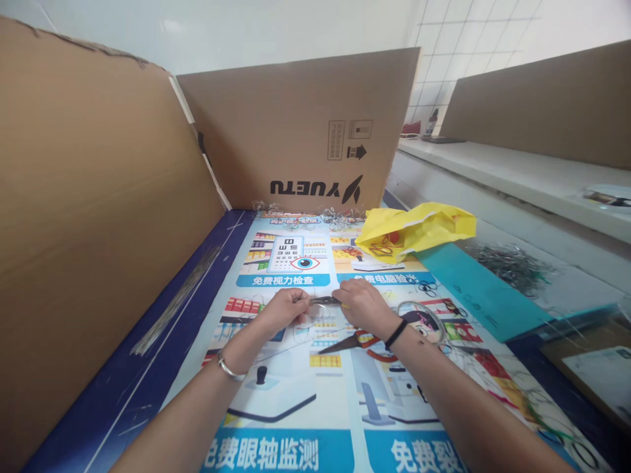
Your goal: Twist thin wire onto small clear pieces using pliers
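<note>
My right hand (363,306) is closed around small dark pliers (324,300), whose jaws point left. My left hand (287,307) pinches a thin wire (309,320) right at the tip of the pliers; the wire's fine loop hangs below the fingers and is hard to make out. Under my right wrist lie scissors (346,343) with orange-red handles, blades pointing left. A round coil of wire (413,309) rests just right of that wrist, with small dark wire loops (428,288) beyond it.
An open yellow bag (419,226) holds wire rings at the back right. Straight wires (177,302) lie along the left. Tangled wire scraps (515,266) sit near a teal board (486,295). Cardboard walls (296,118) stand behind and at left. A printed sheet (290,401) covers the table.
</note>
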Demonstrator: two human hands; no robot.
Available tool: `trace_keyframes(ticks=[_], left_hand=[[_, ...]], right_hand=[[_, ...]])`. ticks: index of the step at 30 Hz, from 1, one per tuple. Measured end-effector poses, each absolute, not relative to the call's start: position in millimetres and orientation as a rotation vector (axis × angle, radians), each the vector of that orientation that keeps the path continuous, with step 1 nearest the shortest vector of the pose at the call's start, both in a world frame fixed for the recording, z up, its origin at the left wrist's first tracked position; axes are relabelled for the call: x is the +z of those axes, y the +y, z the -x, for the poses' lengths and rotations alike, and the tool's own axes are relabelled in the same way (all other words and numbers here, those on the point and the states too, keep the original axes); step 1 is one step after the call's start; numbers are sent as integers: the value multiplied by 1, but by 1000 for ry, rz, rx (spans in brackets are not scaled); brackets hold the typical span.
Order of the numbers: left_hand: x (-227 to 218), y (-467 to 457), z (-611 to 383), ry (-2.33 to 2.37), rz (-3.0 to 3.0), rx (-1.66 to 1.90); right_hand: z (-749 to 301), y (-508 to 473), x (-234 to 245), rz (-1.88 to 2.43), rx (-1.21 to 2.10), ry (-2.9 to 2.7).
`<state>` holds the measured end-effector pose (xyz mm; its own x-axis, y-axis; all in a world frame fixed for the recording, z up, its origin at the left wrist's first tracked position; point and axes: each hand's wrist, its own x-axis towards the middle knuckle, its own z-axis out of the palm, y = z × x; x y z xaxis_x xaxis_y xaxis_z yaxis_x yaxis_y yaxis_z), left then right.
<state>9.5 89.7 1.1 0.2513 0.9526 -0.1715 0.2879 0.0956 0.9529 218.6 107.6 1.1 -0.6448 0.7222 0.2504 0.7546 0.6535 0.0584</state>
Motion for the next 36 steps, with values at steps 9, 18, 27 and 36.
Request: trace_keyframes(ticks=[9, 18, 27, 36], left_hand=[[2, 90, -11, 1242, -1391, 789], [1, 92, -8, 1177, -1410, 771], [5, 92, -8, 1189, -1350, 777], [0, 93, -9, 1217, -1350, 788]], right_hand=[[-219, 108, 1, 1225, -211, -2664], [-218, 106, -1, 1272, -133, -2622], [-219, 112, -7, 1233, 130, -2520], [-219, 107, -4, 1260, -63, -2589]])
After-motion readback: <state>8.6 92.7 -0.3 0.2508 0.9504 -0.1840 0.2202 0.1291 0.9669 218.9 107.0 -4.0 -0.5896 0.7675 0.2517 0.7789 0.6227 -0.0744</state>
